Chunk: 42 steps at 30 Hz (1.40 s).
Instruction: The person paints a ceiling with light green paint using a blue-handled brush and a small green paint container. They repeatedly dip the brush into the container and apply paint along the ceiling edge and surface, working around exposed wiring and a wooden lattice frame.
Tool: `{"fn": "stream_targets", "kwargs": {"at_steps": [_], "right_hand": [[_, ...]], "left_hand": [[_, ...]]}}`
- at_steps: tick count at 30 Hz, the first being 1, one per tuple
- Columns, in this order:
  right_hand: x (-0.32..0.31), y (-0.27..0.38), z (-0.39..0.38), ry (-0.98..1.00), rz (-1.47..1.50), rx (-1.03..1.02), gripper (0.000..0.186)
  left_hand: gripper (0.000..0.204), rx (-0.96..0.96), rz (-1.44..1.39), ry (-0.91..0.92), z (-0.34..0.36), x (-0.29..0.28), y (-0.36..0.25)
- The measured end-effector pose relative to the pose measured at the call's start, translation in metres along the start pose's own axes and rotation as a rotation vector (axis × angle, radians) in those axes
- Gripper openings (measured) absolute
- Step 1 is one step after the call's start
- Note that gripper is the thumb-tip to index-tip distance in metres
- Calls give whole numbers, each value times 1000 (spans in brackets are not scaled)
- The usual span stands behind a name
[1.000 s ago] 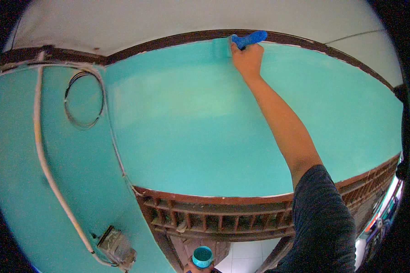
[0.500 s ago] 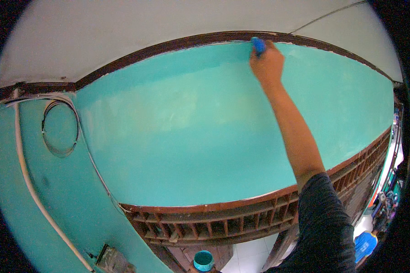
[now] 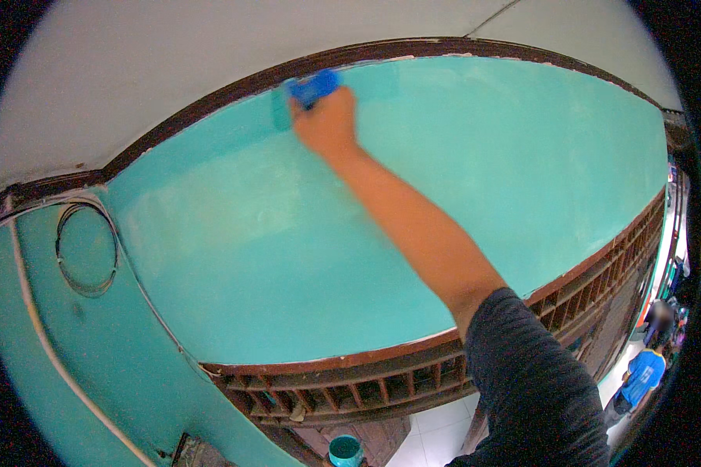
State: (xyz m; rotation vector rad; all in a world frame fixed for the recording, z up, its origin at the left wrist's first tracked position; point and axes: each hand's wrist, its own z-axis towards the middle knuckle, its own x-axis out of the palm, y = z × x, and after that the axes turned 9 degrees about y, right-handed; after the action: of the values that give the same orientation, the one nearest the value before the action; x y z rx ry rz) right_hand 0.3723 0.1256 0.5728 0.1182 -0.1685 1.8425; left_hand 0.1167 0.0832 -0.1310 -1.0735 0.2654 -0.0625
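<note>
High up, my right hand point(image 3: 327, 121) is closed around a blue paintbrush point(image 3: 316, 88), held against the turquoise wall point(image 3: 413, 194) just under the dark wooden trim point(image 3: 288, 71). Motion blurs the brush, so its working end is hard to make out. A darker, wet-looking patch of paint shows beside it. At the lower edge stands a small round cup point(image 3: 345, 449) with turquoise paint inside. Only a sliver of my left hand point(image 3: 329, 462) shows at the cup's side, gripping it; the rest is cut off.
A brown slatted wooden vent point(image 3: 350, 391) runs below the wall panel. On the left wall hang a coiled cable point(image 3: 61, 247) and a pale pipe point(image 3: 51, 350), with a dusty box point(image 3: 199, 453) lower down. A person in a blue shirt point(image 3: 643, 377) is at far right.
My right hand has swept left along the top of the wall with the paintbrush. The view has shifted slightly, and more of the person at far right shows. The cup stays low in the view.
</note>
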Motion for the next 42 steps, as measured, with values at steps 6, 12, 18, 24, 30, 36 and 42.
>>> {"fn": "stream_targets", "kwargs": {"at_steps": [6, 12, 18, 24, 30, 36, 42], "right_hand": [[-122, -80, 21, -148, -329, 38, 25], [-206, -89, 31, -293, -809, 76, 24], [-157, -75, 15, -67, -861, -5, 24], [-60, -38, -11, -52, -194, -366, 18], [-103, -68, 10, -143, -70, 4, 23], [-229, -150, 41, -283, -196, 101, 28], [-307, -155, 48, -370, -811, 175, 32]], "left_hand": [[91, -128, 157, 13, -5, -14, -34], [92, -50, 153, 49, -1, 0, -31], [93, 21, 81, 71, 6, 17, -14], [91, 34, 48, 106, 4, 18, -6], [86, 27, 103, 80, -8, 5, 57], [75, 7, 153, 105, -14, 12, 100], [64, -6, 73, 93, -4, 21, 60]]}}
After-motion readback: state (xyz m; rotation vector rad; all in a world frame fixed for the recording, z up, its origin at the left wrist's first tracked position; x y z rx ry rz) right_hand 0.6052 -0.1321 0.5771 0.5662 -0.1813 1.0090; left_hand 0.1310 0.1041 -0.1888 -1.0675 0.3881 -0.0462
